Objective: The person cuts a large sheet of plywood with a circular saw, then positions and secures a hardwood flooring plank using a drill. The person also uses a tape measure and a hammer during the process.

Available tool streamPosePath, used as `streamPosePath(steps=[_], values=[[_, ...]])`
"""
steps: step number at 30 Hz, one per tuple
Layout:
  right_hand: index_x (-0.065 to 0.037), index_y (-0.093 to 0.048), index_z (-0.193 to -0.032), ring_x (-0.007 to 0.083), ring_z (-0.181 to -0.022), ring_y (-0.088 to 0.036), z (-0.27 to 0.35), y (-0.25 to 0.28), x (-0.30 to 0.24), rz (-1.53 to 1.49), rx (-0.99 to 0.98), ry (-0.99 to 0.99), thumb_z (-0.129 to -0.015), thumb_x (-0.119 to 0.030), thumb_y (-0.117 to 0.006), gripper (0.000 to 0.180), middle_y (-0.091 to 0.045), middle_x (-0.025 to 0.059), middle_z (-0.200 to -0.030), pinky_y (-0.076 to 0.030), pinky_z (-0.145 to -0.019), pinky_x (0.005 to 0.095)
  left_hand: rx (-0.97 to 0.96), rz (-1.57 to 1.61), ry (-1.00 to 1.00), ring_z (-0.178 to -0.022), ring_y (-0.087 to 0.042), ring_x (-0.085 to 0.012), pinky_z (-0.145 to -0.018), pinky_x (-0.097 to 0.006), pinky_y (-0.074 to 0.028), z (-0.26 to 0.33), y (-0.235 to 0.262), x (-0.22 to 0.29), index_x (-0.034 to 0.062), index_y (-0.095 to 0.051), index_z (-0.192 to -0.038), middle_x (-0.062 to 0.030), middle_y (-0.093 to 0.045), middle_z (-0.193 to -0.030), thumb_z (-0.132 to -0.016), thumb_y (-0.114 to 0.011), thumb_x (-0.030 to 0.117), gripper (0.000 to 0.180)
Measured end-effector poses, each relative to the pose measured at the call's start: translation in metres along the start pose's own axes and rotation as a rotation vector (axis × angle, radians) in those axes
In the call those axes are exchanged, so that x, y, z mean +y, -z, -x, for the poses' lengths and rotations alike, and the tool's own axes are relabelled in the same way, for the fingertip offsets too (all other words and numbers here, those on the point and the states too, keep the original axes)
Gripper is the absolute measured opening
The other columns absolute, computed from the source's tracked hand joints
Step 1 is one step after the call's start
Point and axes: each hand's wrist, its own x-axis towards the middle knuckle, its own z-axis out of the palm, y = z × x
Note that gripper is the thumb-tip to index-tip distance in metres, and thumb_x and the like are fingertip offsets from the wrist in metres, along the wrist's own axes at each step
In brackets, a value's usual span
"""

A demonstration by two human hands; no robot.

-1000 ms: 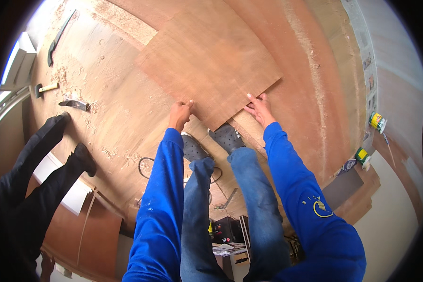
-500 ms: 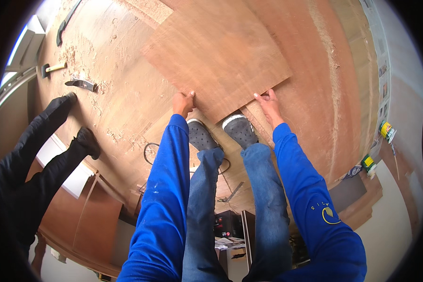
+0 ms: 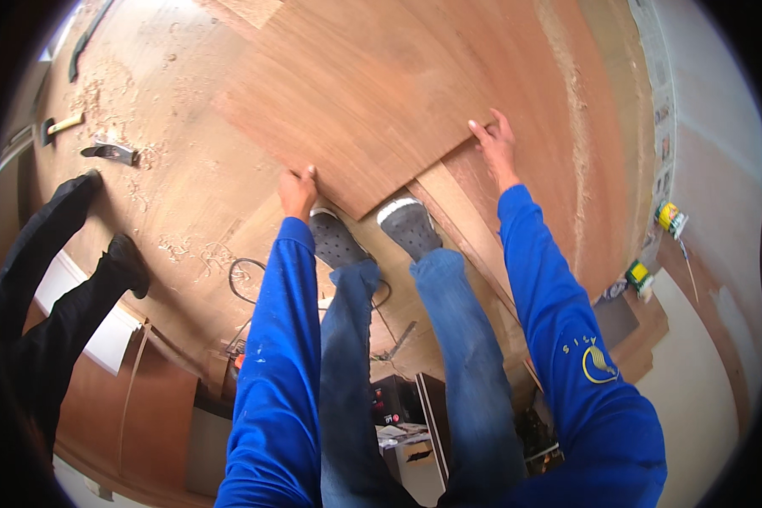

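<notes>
Head view: 1 edge of a board [image 3: 356, 102] is pinched by the left hand [image 3: 298, 193], nearer its close corner; another is touched by the splayed right hand [image 3: 497, 146], whose grip cannot be told. The board lies ahead of both, long axis unclear. Since earlier, more pale strip [image 3: 464, 212] beside the right shoe [image 3: 411, 230] has been uncovered.

The head camera looks steeply down from the wearer's own height through a wide fisheye lens, facing out past blue denim trouser legs [image 3: 463, 339] and dark perforated clogs [image 3: 411, 229] to a flat brown wooden sheet [image 3: 356, 106] in the upper middle. Long bright-blue sleeves [image 3: 275, 364] loom nearest, entering from below. The pale paper strip [image 3: 665, 127] at right bows along the dark round rim, where stretching makes depth hard to judge.
</notes>
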Motion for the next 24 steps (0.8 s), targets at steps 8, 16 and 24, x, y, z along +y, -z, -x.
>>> streamPosePath(steps=[8,16,24], values=[[-0.001,-0.061,-0.133,0.0172,-0.086,-0.068,-0.004,0.015,0.021,0.347,-0.061,0.057,-0.087,-0.022,-0.086,0.056,-0.072,0.0118,-0.096,-0.054,-0.075,0.0329,-0.036,-0.104,0.011,-0.09,-0.075,-0.039,-0.082,-0.045,-0.057,0.006,0.032,0.026,-0.0066,-0.068,-0.103,-0.0268,-0.075,-0.091,-0.094,-0.076,0.041,0.049],[-0.001,-0.052,-0.142,0.0169,-0.09,-0.066,0.001,0.008,0.03,0.147,-0.048,0.027,-0.091,-0.019,-0.082,0.062,-0.07,0.0118,-0.105,-0.056,-0.071,0.0314,-0.424,0.034,-0.019,-0.077,-0.076,-0.0254,-0.063,-0.035,-0.058,0.016,0.062,0.027,-0.0149,-0.064,-0.114,-0.0201,-0.076,-0.091,-0.094,-0.079,0.031,0.053],[-0.001,-0.05,-0.142,0.0192,-0.087,-0.071,0.042,0.012,0.025,0.206,-0.006,-0.085,-0.088,-0.017,-0.083,0.065,-0.076,0.0159,-0.107,-0.057,-0.077,0.0351,-0.414,-0.006,0.065,-0.081,-0.077,-0.0266,-0.06,-0.033,-0.055,0.064,0.081,-0.028,-0.0106,-0.062,-0.13,-0.0231,-0.076,-0.105,-0.094,-0.074,0.026,0.053]])
